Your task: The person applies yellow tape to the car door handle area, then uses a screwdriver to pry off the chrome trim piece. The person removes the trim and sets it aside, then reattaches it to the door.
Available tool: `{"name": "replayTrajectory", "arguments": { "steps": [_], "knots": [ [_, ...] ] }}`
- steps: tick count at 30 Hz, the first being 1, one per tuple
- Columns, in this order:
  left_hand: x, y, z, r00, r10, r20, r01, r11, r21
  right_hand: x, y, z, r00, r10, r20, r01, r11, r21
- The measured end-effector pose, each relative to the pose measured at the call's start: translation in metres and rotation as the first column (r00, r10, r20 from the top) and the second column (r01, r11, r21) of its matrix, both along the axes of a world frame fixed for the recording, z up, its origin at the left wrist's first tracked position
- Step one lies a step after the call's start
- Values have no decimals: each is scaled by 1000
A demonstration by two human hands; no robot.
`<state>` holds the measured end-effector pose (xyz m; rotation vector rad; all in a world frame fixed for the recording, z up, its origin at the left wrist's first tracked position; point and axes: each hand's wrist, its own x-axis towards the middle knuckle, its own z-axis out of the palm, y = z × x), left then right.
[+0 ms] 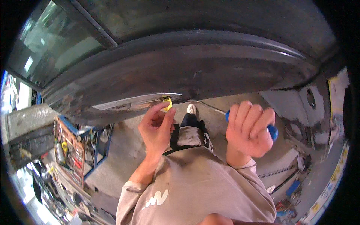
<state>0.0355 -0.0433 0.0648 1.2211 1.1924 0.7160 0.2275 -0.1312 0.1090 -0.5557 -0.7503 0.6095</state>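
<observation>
Dark car body (180, 63) fills the upper view, its chrome handle strip (138, 101) just above my hands. My right hand (249, 131) is clamped around a blue-handled screwdriver (272, 131), long axis slanting up-left, shaft aimed at the strip. My left hand (157, 127) pinches a small yellow clip (167, 104) against the strip.

Left hand (157, 125) raised with fingertips pinched together, right hand (249, 129) clenched in a fist (both forearms upright).
</observation>
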Motion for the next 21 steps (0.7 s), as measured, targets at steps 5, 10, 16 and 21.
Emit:
{"name": "replayTrajectory", "arguments": {
  "steps": [5,10,16,21],
  "knots": [
    [34,-10,6,966,206,158,-159,949,-271,12,13,-13,974,88,210,-113,987,110],
    [53,-19,1,908,357,219,-298,918,-263,12,26,-26,937,73,341,-150,967,205],
    [55,-18,-9,872,381,307,-308,915,-261,19,29,-30,928,137,347,-222,950,219],
    [54,-18,-12,876,371,307,-295,917,-267,23,35,-30,917,148,370,-234,951,200]
  ]
}}
